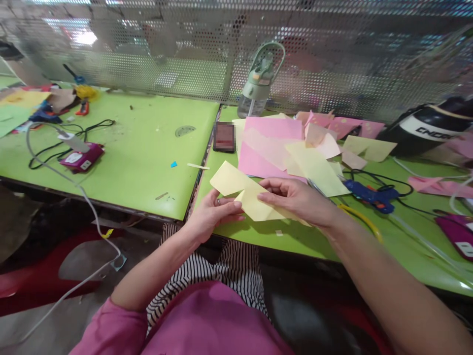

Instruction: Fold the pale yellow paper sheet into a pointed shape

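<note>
Between my two hands is a piece of folded yellow paper (254, 201), held just above the front edge of the green table. My left hand (215, 213) pinches its left lower part between thumb and fingers. On the paper's upper right, my right hand (291, 199) grips with the thumb on top and fingers behind. One flap of the paper points up to the left. Behind the hands lie pink paper sheets (271, 128) and a loose yellow sheet (318, 167).
A phone (224, 136) and a water bottle (254, 91) stand toward the back. Right are a blue glue gun (373, 195), its black cord, a dark bottle (424, 125) and a purple power strip (456, 234). Another purple power strip (82, 157) sits left. A perforated metal screen (148, 54) closes the back.
</note>
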### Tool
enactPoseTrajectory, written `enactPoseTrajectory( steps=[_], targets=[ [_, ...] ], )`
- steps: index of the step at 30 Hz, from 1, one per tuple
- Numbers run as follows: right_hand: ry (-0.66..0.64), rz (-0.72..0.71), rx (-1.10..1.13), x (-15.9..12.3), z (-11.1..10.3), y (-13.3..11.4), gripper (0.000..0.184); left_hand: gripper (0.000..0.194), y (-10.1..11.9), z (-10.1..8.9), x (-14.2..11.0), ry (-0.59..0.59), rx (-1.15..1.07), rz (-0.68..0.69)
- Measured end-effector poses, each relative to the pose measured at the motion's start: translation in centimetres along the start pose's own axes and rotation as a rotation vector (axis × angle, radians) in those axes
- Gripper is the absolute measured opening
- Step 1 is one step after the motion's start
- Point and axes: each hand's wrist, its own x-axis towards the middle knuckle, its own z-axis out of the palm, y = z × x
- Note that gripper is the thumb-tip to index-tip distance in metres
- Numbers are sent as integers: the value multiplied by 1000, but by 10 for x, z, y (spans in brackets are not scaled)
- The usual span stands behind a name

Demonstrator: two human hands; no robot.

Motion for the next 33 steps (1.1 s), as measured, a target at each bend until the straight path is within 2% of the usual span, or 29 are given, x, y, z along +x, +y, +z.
enactPoseTrajectory(
  steps=[9, 15, 29, 33],
  targets=[
    [-46, -35, -72, 2, 5, -9, 30, 36, -7, 6, 2, 0, 36, 1],
    [-34, 1, -16, 2, 8, -10, 35, 31, -7, 6, 1, 4, 41, -13],
    [-6, 14, -10, 1, 4, -9, 37, 36, -3, 1, -7, -15, -56, -7],
    [-6, 7, 1, 2, 4, -10, 40, 41, -3, 3, -7, -31, -31, -65]
  ],
)
